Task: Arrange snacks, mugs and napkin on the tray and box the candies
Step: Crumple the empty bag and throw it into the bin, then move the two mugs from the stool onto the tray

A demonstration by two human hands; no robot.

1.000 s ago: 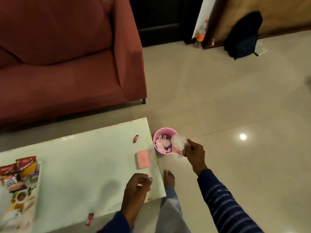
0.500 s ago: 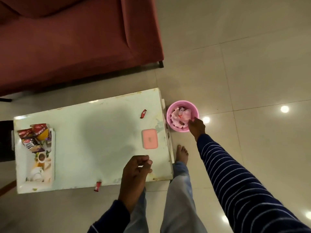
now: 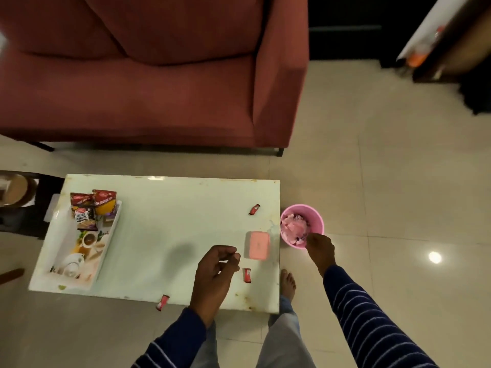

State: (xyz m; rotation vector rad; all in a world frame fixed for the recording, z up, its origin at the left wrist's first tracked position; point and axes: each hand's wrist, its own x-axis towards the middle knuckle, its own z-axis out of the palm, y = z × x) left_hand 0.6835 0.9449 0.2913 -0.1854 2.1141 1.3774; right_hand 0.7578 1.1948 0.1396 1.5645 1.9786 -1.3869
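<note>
My right hand reaches into the round pink plastic bin on the floor; I cannot tell its grip. My left hand hovers loosely curled, holding nothing, over the pale green table. Just beside it lies the flat pink rectangular candy box, long axis pointing away from me. A small red-wrapped candy lies near, another beyond the box. The white tray with snack packets stands well apart at the left.

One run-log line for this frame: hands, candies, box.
right hand: at rim of pink plastic bin | left hand: curled above white table | loose red-wrapped candies: three | pink rectangular box: lidded
</note>
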